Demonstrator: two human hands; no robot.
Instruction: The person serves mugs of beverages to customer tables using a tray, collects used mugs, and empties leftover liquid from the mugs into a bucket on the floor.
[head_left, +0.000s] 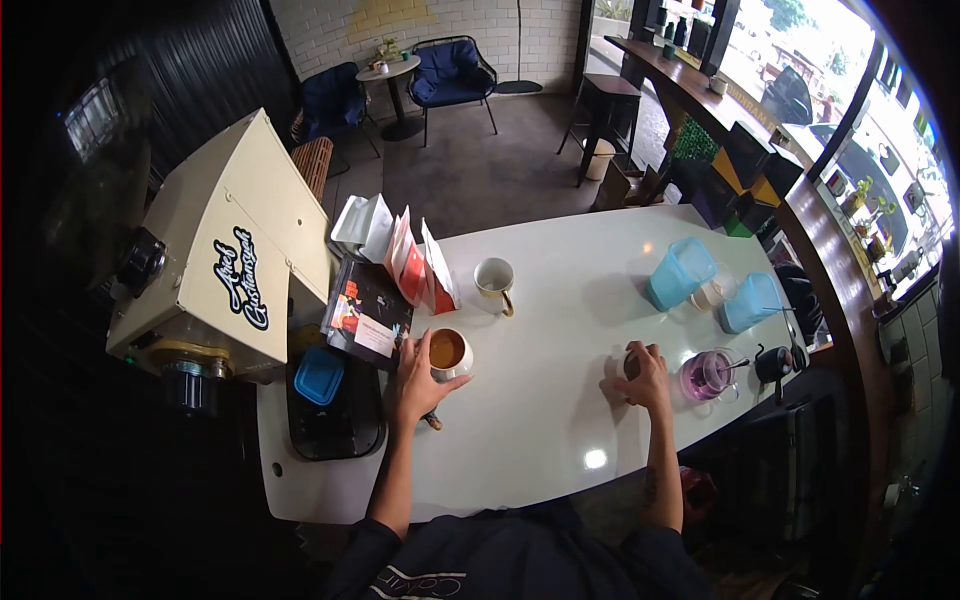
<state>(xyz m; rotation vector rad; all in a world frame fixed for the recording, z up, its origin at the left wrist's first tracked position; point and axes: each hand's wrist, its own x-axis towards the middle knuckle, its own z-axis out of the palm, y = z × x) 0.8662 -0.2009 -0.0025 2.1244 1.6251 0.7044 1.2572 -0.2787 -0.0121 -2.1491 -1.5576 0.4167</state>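
My left hand is wrapped around the side of a white rounded cup that holds brown coffee. The cup stands upright on the white counter. Farther right, my right hand closes its fingers from above around a small dark round object; the fingers hide most of it, so its kind is unclear. Beyond the left hand is a white mug with a gold handle. Just right of the right hand stands a glass pitcher of purple liquid with a spoon in it.
A cream grinder rises at the left, beside a black tray bearing a blue-lidded container. Coffee bags and a dark printed box stand near it. Two blue plastic jugs and a black pot line the right.
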